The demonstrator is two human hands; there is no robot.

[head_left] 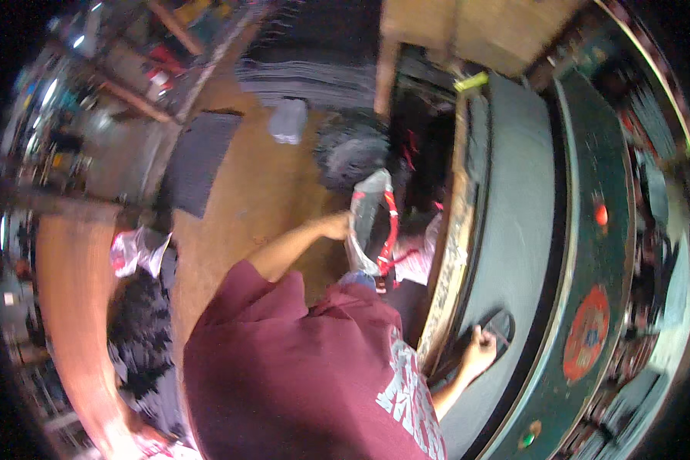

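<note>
My left hand [337, 225] is closed at the near side of a clear plastic bag [351, 244] with red markings. The bag's mouth gapes, and something dark shows within. Over to the right, my right hand [481, 349] has its fingers drawn together on a dark flat piece with a rounded end [501, 325]. That piece rests on a long grey belt-like surface [517, 192]. My maroon sleeves and shirt fill the lower middle and cover part of the floor.
A dark green machine panel [599, 169] with a red and a green button runs along the right. Stacked dark sheets [307, 80] stand at the far side. A dark sheet [201, 161] and a pale bundle [287, 120] lie on the brown floor. Dark scraps [142, 322] are heaped at left.
</note>
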